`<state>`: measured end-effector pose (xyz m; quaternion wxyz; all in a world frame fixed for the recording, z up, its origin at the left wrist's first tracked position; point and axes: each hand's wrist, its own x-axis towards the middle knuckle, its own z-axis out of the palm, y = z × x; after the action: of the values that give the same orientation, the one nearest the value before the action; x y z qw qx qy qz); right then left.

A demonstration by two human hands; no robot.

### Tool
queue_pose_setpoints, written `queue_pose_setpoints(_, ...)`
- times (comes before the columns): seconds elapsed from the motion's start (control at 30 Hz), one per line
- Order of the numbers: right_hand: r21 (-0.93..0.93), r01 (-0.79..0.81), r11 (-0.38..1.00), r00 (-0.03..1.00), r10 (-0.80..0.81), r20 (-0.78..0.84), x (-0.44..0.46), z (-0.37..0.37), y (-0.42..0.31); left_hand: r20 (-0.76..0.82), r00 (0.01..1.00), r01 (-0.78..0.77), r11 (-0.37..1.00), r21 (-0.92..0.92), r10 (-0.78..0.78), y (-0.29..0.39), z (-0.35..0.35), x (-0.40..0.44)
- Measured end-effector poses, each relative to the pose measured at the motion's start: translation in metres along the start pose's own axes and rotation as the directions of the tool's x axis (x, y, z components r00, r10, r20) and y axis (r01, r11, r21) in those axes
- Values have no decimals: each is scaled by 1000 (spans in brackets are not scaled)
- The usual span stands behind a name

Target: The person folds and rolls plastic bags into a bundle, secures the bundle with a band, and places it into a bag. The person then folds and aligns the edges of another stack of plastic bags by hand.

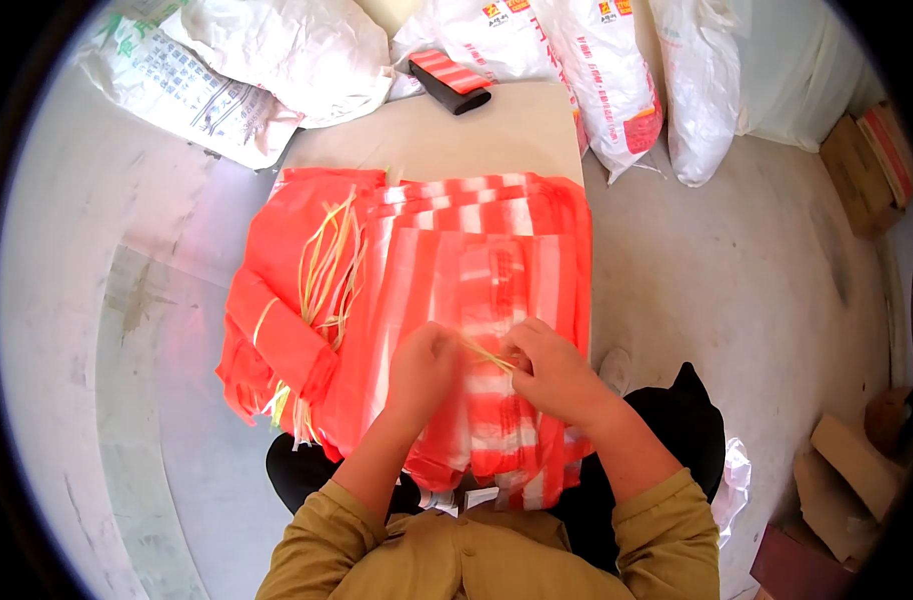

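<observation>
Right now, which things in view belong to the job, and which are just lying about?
Part of the work, it seems:
yellow strand between left hand and right hand
striped red sheeting beneath
loose yellow strands
tied red bundle

Apparently just lying about:
white sacks
cardboard boxes
black striped item

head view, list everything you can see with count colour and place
flat striped plastic sheets: uncounted stack, red and white, on table
rolled plastic bundle: one, red, left of stack
loose thin strands: several, yellow, beside stack
thin strip: count unclear, yellow, between hands
folded bundle: one, black and striped red, table's far edge
tabletop: one, beige, centre
plastic sacks: several, mostly white, beyond table
cardboard boxes: several, brown, right
floor: grey, around
shirt: one, mustard-brown, bottom
left hand: one, bare, over sheets
right hand: one, bare, pinching strip
</observation>
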<state>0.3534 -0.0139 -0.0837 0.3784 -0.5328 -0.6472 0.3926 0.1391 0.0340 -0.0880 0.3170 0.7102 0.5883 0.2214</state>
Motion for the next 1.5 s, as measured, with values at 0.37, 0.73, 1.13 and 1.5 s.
queue_pose_setpoints(0.37,-430,-181,885,978,208,15,-1,-9,-9,242,964,-75,986,-151,110,18,-6,-25)
queue_pose_setpoints(0.73,233,127,964,983,-154,101,2,-5,-14,633,773,634,-6,-773,46,12,-21,-40)
queue_pose_setpoints(1.13,137,82,987,992,-68,-107,12,37,12,654,755,654,143,-743,-55,-7,10,-54)
queue_pose_setpoints(1.5,784,-249,569,954,283,98,15,24,-4,633,751,658,138,-740,-190,16,1,-72)
